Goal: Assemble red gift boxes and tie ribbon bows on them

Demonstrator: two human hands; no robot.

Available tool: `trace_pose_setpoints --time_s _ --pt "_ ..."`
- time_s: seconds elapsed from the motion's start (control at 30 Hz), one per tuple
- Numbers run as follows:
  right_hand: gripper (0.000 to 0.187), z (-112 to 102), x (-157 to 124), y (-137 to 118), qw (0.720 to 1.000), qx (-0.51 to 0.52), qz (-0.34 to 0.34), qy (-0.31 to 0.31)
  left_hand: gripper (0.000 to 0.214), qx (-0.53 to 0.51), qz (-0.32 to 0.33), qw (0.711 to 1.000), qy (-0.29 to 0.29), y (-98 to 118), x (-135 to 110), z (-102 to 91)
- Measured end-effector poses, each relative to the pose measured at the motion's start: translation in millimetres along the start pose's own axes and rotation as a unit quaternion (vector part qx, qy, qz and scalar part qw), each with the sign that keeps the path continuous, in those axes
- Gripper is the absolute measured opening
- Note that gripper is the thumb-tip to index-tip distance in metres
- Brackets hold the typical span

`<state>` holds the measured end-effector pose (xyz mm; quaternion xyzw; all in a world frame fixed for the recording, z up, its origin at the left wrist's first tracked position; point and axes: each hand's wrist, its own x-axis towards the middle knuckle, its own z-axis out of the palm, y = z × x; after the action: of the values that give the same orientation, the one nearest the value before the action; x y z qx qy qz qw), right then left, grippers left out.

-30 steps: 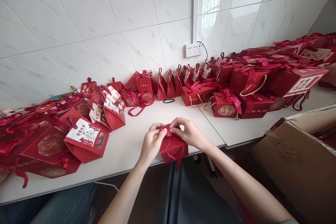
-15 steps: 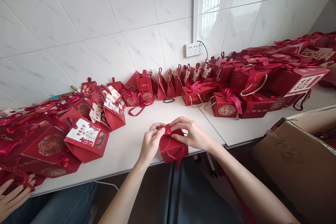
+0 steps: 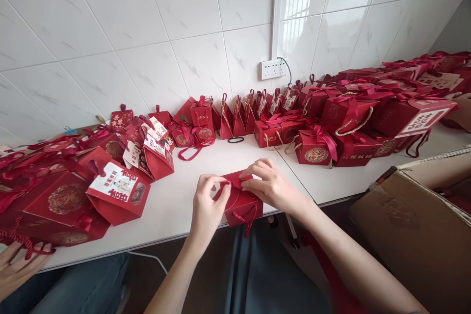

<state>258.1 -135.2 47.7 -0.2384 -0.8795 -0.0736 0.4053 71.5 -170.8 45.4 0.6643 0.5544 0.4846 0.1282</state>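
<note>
A red gift box [image 3: 243, 203] sits at the table's front edge, its twisted red cord handle [image 3: 247, 217] hanging on the side facing me. On top of the box is a red ribbon [image 3: 236, 184], bunched in the middle. My left hand [image 3: 210, 198] pinches the ribbon between thumb and forefinger at the left. From the right, my right hand [image 3: 270, 184] pinches the ribbon near its middle, the other fingers curled above the lid. My fingers hide part of the ribbon, so its exact shape there is unclear.
Red gift boxes with ribbons and tags crowd the left [image 3: 69, 198] and right [image 3: 351, 127] of the white table [image 3: 165, 211]. A co-worker's hand [image 3: 22, 267] touches a red cord at far left. An open cardboard box [image 3: 408, 221] stands at right. A black loop [image 3: 236, 140] lies behind.
My left hand has moved slightly left and down, away from my right hand, with the ribbon in its fingers. My right hand has stayed close to the ribbon's middle.
</note>
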Motion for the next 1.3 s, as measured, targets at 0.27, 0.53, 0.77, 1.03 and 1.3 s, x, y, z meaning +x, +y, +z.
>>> trace_pose_setpoints --time_s 0.27,0.53,0.77,1.03,1.3 --pt "0.033 -9 -3 9 0.996 -0.078 -0.042 -0.002 0.016 -0.032 -0.058 0.997 -0.032 5 -9 -6.0" --pt "0.035 -13 -14 14 0.993 -0.104 -0.061 0.005 0.013 0.018 -0.038 0.999 -0.002 -4 -21 -3.0" --pt "0.027 -11 -18 11 0.992 -0.105 -0.069 0.007 0.008 0.161 0.029 0.984 0.072 -1 -35 6.3" --pt "0.026 -7 -13 15 0.981 0.077 0.170 -0.045 0.011 0.046 -0.074 0.996 -0.011 -1 -24 1.7" --pt "0.035 18 13 11 0.885 0.249 0.392 -0.022 0.015 -0.123 -0.124 0.980 -0.092 -11 -16 -0.3"
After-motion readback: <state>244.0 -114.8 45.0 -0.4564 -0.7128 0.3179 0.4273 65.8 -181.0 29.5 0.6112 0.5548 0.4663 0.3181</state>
